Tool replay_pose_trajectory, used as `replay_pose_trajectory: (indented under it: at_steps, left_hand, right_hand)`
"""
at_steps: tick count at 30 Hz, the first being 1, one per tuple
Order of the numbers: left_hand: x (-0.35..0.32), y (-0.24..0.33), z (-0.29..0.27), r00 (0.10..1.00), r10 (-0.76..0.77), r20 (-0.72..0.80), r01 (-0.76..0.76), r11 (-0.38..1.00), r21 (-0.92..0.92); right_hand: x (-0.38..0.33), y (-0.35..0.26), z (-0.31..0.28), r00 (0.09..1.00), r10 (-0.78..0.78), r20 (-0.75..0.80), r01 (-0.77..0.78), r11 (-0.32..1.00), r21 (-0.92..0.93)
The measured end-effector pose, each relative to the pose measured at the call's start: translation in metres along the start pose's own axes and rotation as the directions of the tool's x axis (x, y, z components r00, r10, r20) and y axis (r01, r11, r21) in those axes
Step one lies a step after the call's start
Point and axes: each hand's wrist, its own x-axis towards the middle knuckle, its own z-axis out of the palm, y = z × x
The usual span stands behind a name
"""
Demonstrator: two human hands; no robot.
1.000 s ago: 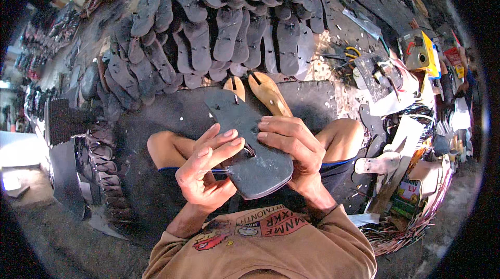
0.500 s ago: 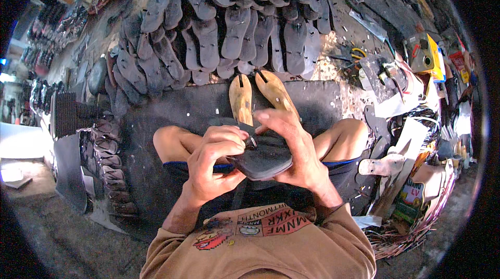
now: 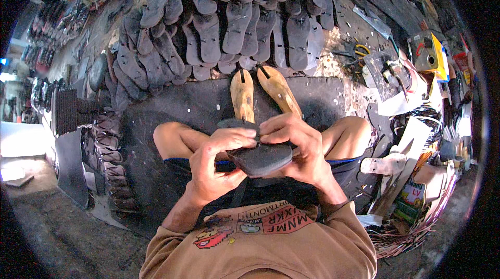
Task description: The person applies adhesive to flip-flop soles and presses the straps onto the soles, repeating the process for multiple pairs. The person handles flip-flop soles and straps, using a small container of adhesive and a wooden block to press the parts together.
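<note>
A black sandal sole (image 3: 263,158) is held between both my hands over my lap, its rounded end toward my chest. My left hand (image 3: 216,159) grips its left edge, thumb below and fingers curled over the top. My right hand (image 3: 299,146) is closed round the right edge, with its fingertips pressing at the middle of the upper side, close to the left fingertips. What the fingertips pinch there is mostly hidden. Just beyond lie two wooden shoe lasts (image 3: 242,94) (image 3: 277,89), each with a dark slot at its far end.
Many dark soles with upright pegs (image 3: 237,26) are piled beyond the black mat (image 3: 177,99). Stacked dark straps (image 3: 107,146) lie left. On the right are yellow-handled scissors (image 3: 361,50), a yellow box (image 3: 432,55), a pale sole-shaped piece (image 3: 383,165) and a basket rim (image 3: 411,237).
My right fingers have come down from a raised, spread pose onto the top of the sole. The left fingers have shifted slightly right, toward them.
</note>
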Motion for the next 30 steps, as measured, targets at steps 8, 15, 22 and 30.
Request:
replay_pose_trajectory:
  at_steps: [8,15,22,30]
  left_hand:
    - [0.013,-0.081,-0.043,0.683,-0.718,-0.138,0.573,0.643,-0.509]
    - [0.032,-0.134,-0.077,0.804,-0.582,-0.122,0.037,0.254,-0.967]
    - [0.020,-0.119,-0.092,0.577,-0.508,-0.640,-0.114,0.726,-0.678]
    - [0.029,-0.090,-0.077,0.760,-0.210,-0.616,-0.102,0.897,-0.431]
  right_hand:
    - [-0.025,0.138,0.019,0.705,0.589,-0.395,-0.667,0.740,-0.085]
    - [-0.039,0.123,0.027,0.674,0.713,-0.195,-0.513,0.641,0.571]
    - [-0.056,-0.008,0.039,0.507,0.856,-0.098,-0.516,0.393,0.762]
    - [-0.033,0.000,0.042,0.635,0.767,0.089,-0.632,0.450,0.631]
